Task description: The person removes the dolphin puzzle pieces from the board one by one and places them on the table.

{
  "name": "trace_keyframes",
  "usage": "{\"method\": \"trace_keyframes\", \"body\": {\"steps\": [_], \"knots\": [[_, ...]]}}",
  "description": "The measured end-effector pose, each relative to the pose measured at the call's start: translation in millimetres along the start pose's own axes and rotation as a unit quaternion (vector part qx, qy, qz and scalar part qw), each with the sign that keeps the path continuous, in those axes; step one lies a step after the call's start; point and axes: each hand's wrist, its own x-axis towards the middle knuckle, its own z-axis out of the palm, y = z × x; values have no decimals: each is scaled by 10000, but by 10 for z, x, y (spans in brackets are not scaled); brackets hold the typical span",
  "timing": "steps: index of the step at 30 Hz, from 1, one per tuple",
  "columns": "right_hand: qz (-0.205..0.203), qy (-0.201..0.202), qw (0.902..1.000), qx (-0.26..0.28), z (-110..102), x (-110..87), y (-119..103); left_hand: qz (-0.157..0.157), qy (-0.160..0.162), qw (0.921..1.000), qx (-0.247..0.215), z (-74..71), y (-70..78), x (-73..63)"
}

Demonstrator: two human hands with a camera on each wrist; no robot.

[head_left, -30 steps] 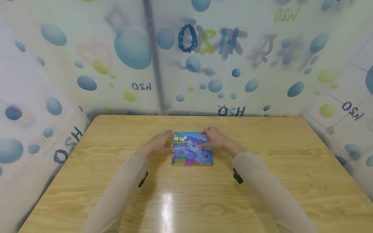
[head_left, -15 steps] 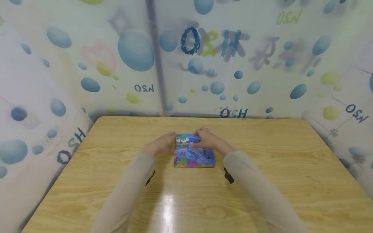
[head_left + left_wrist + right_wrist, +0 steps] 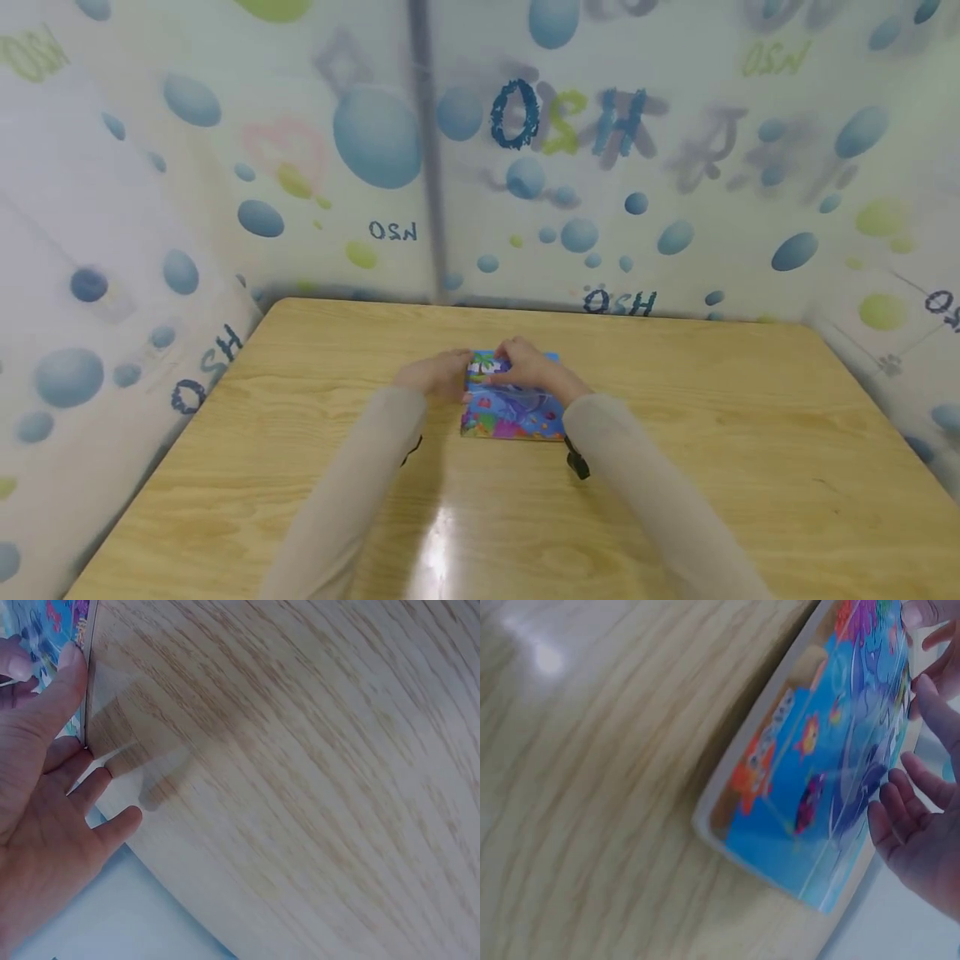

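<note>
The dolphin picture board (image 3: pixel 510 423) lies against the spread left hand (image 3: pixel 435 375), under the spread right hand (image 3: pixel 534 371); probably light, stiff, slick, best held by 2 opposite edges.

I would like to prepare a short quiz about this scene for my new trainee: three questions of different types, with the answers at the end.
1. True or false: the picture board stands upright on one edge.

2. Multiple choice: in the head view, which is beside the board's left edge?
A) right hand
B) left hand
C) neither hand

3. Fill in the missing word: the printed tree in the board's far left corner is a ____ tree.

Key:
1. False; it lies flat on the wooden table.
2. B
3. palm
</note>
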Motion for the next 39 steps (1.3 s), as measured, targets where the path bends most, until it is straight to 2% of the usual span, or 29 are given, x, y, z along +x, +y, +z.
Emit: {"method": "trace_keyframes", "body": {"steps": [4,9,15,22,32,39], "knots": [[152,77,9997,-196,18,23,-19,65,-63,9999,-43,5,16,20],[225,-62,9983,-532,22,56,-47,162,-80,9996,-211,-7,4,1],[505,-222,9975,-447,14,107,-75,219,-94,9996,-140,-6,-11,-13],[824,-376,9950,-419,14,166,-107,98,-83,9997,-199,13,-40,3],[767,-267,9965,-201,35,186,-107,189,-55,9995,-255,-1,-53,-19],[648,-134,9978,-32,54,169,-92,-12,-70,9991,-415,7,-20,-24]]}}
